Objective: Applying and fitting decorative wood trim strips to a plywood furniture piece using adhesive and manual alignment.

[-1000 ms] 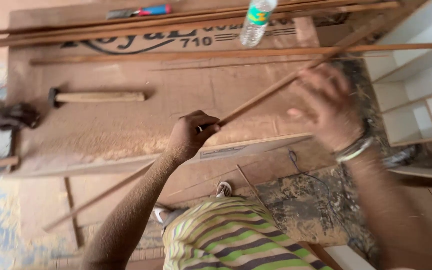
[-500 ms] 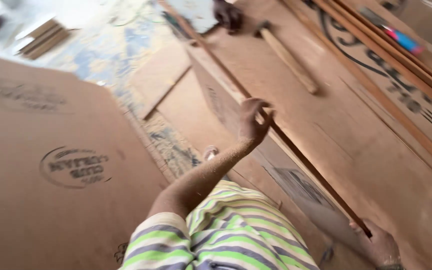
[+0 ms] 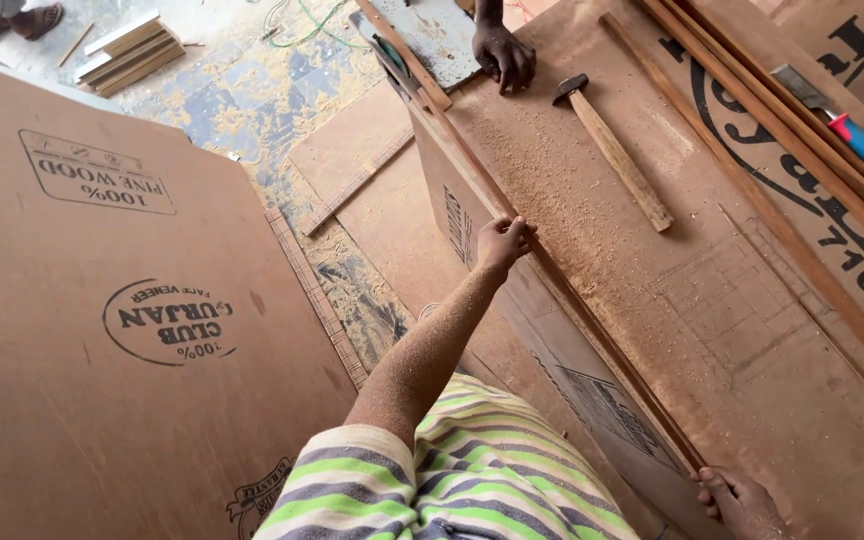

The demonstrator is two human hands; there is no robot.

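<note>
Carpentry workshop, seen from above: patterned floor (image 3: 252, 100) strewn with sawdust, a large plywood sheet (image 3: 122, 330) standing at the left, and a plywood-topped bench (image 3: 752, 330) filling the right, its surface dusted with sawdust. Long thin wooden strip (image 3: 552, 270): lies along the near-left edge of the bench, running from the far end down to the near right corner. Left hand (image 3: 502, 242): clenched on the strip about midway along it, fingers curled over the top; forearm speckled with sawdust; striped green and white sleeve near the bottom. Right hand (image 3: 742, 500): at the near end of the strip, fingers closed around it, partly cut off by the lower edge. Hammer (image 3: 612, 150): wooden handle, dark head, lying flat on the bench to the right of the strip, well apart from both hands. Bundle of long wooden battens (image 3: 772, 120): lying on the far right of the bench. Tool with red and blue handle (image 3: 857, 140): beside the battens. Another person's hand (image 3: 502, 55): resting at the far end of the bench. Stack of short wood offcuts (image 3: 127, 50): on the floor, far left.
</note>
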